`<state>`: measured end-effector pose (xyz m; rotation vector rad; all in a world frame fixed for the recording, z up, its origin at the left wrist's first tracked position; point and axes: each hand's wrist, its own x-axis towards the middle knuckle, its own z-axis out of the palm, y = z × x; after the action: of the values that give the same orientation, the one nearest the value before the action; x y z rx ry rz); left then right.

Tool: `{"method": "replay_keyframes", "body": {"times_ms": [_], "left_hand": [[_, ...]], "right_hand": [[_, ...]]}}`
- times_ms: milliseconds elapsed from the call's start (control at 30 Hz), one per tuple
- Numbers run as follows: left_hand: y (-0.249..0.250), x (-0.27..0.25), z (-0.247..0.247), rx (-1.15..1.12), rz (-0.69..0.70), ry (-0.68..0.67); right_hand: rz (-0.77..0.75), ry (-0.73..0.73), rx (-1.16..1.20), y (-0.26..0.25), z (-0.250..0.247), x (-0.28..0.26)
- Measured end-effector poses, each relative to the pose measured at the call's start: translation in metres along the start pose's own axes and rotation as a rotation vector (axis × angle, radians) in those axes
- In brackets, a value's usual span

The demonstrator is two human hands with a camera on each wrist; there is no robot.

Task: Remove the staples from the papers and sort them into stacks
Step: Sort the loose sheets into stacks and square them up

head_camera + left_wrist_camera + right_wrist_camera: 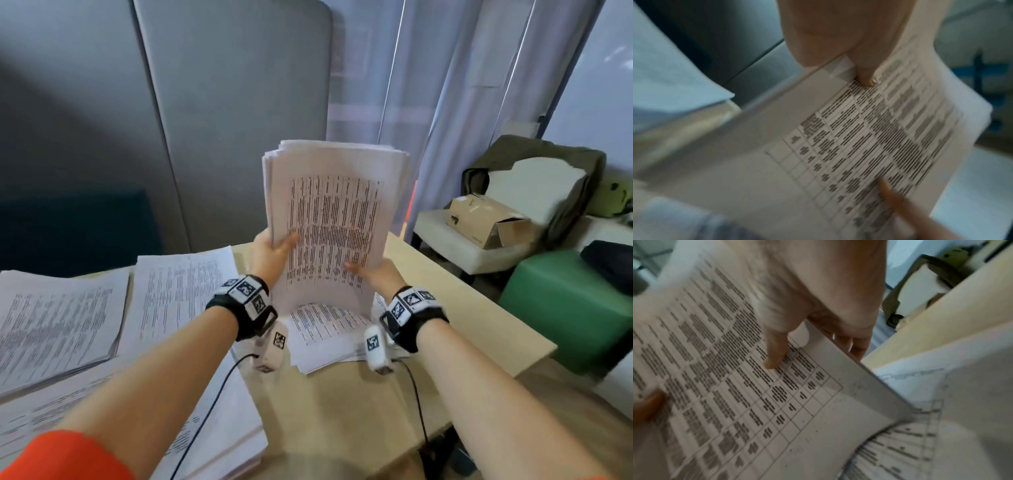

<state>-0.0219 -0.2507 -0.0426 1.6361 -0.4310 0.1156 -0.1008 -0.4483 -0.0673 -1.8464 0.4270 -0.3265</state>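
You are reaching both bare forearms forward, wrists raised. Your left hand [274, 251] is gripping the left edge of the sheaf [334, 219], thumb [865, 73] lying across the printed face and fingers going behind. Your right hand [375, 272] is gripping the right edge nearer to you, thumb [777, 352] pressing on the front, fingers [857, 345] curling behind. Both wrists are wearing black straps with tagged white blocks.

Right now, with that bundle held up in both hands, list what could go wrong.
1. The held bundle is pinched only at its side edges by the left hand and right hand; fanned top sheets could slip out.
2. Dropped sheets could mix into the stack lying beneath.
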Motion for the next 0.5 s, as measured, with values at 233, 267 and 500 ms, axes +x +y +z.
{"method": "replay_keyframes", "body": {"times_ms": [233,267,500], "left_hand": [[0.014,0.026,0.004,-0.404,-0.177,0.296],[0.011,0.026,0.005,-0.474,-0.263,0.288],[0.000,0.020,-0.032,-0.556,-0.221,0.155]], "right_hand": [[0.289,0.034,0.537,0.005,-0.004,0.013],[0.276,-0.096,0.650,0.000,-0.001,0.008],[-0.018,0.173,0.552,-0.017,-0.046,0.017]]}}
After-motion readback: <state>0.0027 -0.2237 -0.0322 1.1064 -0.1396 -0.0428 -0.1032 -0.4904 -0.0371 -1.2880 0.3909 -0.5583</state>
